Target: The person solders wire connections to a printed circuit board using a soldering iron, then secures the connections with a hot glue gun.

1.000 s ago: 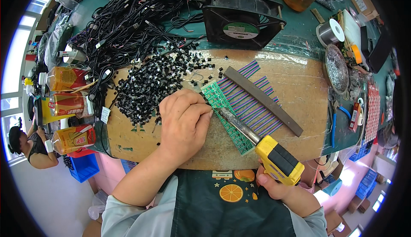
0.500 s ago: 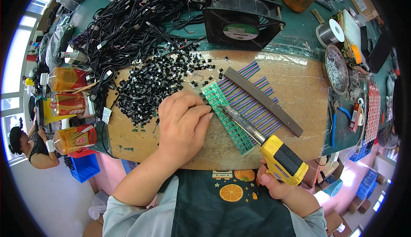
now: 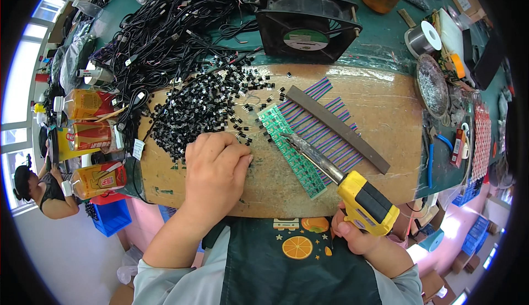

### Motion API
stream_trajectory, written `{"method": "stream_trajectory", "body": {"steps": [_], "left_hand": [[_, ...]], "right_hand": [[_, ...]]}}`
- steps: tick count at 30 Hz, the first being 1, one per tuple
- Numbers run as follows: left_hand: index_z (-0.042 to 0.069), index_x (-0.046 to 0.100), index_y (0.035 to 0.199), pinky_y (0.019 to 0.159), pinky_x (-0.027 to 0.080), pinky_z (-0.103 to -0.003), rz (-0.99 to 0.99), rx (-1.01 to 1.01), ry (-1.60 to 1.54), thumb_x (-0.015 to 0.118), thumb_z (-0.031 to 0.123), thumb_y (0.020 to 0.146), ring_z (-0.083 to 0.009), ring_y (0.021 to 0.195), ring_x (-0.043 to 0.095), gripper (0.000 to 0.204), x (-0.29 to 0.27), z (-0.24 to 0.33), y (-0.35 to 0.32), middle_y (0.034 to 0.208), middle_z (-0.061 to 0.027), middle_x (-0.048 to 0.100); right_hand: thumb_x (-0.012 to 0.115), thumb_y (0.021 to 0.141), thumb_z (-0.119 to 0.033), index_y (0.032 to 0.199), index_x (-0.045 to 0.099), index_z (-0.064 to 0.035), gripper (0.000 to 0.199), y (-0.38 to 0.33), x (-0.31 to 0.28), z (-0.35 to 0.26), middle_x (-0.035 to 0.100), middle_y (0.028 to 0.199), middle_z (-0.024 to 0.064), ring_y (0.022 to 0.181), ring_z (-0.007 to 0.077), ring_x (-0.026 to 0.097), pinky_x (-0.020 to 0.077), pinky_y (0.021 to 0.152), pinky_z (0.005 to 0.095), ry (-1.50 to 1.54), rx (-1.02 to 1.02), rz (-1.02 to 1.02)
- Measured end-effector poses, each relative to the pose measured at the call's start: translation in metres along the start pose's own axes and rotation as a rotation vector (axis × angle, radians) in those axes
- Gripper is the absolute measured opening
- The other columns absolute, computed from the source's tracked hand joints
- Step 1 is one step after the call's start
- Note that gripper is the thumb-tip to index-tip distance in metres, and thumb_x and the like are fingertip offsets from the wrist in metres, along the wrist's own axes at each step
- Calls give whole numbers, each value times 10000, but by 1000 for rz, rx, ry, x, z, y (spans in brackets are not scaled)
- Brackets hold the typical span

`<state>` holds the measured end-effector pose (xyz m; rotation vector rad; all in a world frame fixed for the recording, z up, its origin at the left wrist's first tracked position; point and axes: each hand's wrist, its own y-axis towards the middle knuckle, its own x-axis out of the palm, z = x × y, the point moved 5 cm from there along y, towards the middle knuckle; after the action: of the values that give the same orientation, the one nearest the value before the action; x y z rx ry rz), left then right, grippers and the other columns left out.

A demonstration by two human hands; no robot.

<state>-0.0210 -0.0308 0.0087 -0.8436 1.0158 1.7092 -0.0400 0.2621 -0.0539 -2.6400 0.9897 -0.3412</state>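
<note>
Lying in a loose heap at L, small black connectors (image 3: 187, 118) w/ pale tips are spreading over the wooden work board (image 3: 395, 107) — hard, v. light pcs by the look of them, prob. slippery en masse and best taken singly by the dark body. At the heap's near R edge the person's left hand (image 3: 215, 170) is hovering or resting, fingers bending inward, back of hand facing up; can't tell whether it's pinching a part, but it's standing clear of the circuit panel. Just R of it, approx. centre, the green circuit panel (image 3: 295, 156) is lying flat and slanting toward the person, likely thin, light and stiff, prob. brittle if flexed; its bare long L edge is offering the safest hold. Striped ribbon wires (image 3: 320, 141) are running off its R side, looking soft and bendy, w/ ends that tugging might harm. Across them a dark bar (image 3: 337, 130) is lying, seemingly heavy enough to be pinning them. At far R of the work, the right hand (image 3: 355, 240) is gripping a yellow-and-black soldering gun (image 3: 368, 203) by its handle — the only sensible hold, its metal barrel presumably being hot — while the tip is pointing over the panel's upper half.
</note>
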Motion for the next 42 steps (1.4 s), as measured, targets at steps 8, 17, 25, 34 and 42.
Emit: {"method": "stream_trajectory", "body": {"steps": [8,17,25,34,42], "left_hand": [[95,700,867,769,426,-377,-12,43,47,773,43,732,-256,865,588,162,-2,4,-4,915,-37,626],[88,696,882,791,439,-392,-150,21,-14,777,75,760,-272,880,595,146,-5,7,-9,929,-46,635],[89,687,885,785,488,-401,-171,155,-242,774,30,732,-274,880,638,185,-5,25,-14,949,-61,680],[-11,719,1001,728,566,-354,-148,433,-805,720,-40,757,-299,867,697,246,8,78,-26,1009,-142,717],[15,727,998,737,568,-360,-178,378,-782,747,-11,760,-287,889,702,240,15,77,-28,999,-115,722]], "right_hand": [[678,941,-165,1329,451,-48,465,2,1,-5,540,751,56,640,160,526,467,601,329,45,-37,15],[694,939,-174,1320,453,-38,471,4,0,-6,540,733,58,633,160,531,462,584,320,59,-41,23],[693,933,-147,1361,437,-52,507,1,0,0,572,797,60,704,155,562,487,649,324,-4,-56,-33],[756,858,-52,1012,672,-26,177,24,17,-35,674,873,62,773,170,646,526,691,311,115,-13,70],[756,832,-28,975,684,-34,160,26,17,-42,686,877,76,760,193,663,527,685,312,78,39,65]]}}
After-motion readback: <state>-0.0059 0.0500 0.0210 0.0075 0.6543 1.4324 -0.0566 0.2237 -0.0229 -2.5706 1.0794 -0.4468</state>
